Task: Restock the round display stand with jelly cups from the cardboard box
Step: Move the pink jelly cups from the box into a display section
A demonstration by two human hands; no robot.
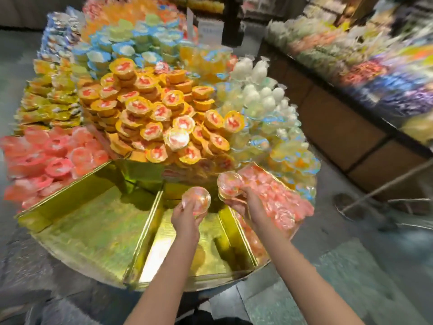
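Over the gold wedge compartment (pixel 206 242) at six o'clock, left hand (pixel 187 215) and right hand (pixel 243 200) each grip, apparently, a pink jelly cup (pixel 196 200), fingers curled around; next, setting them down inside.

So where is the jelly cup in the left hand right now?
In the head view, the left hand holds the jelly cup over the back of the narrow bare gold compartment, just left of the cups in the right hand.
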